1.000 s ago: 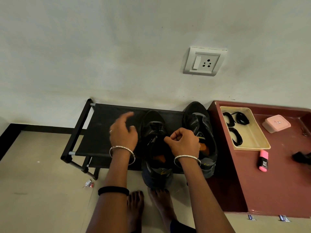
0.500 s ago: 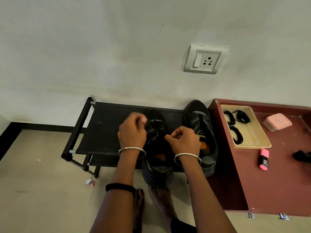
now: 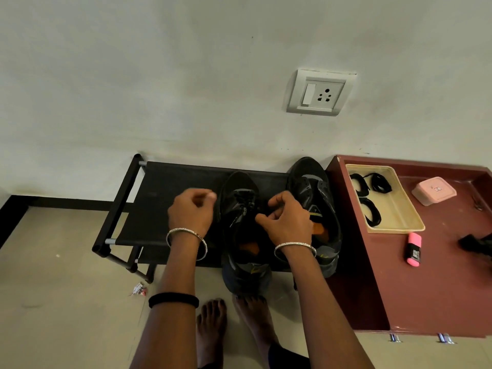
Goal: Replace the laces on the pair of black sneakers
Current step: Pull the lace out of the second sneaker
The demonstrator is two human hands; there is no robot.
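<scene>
Two black sneakers sit on the rack (image 3: pixel 165 187) against the wall, toes to the wall. The first shoe (image 3: pixel 239 209) stands on the rack's right half with its heel hanging over the front edge. The second shoe (image 3: pixel 311 187) is at the rack's right end, just beside the first.

The right hand (image 3: pixel 287 219) is over the first shoe's tongue, thumb and forefinger pinched on the lace (image 3: pixel 246 201) where it crosses the eyelets, the other fingers curled above. The left hand (image 3: pixel 190 211) hovers over the rack's cloth just left of that shoe, fingers curled in toward the thumb. The tips are blurred, and I cannot tell whether they hold a lace end.

Right of the rack and touching it stands a maroon cabinet (image 3: pixel 439 275). On it are a tray (image 3: pixel 410 225) with coiled black laces (image 3: pixel 372 211), a pink box (image 3: pixel 434 190) and a pink marker (image 3: pixel 414 249). A socket (image 3: pixel 320 93) is on the wall above the rack's right end. A scrap of wrapper (image 3: pixel 139 288) lies on the floor before the rack's left legs.
</scene>
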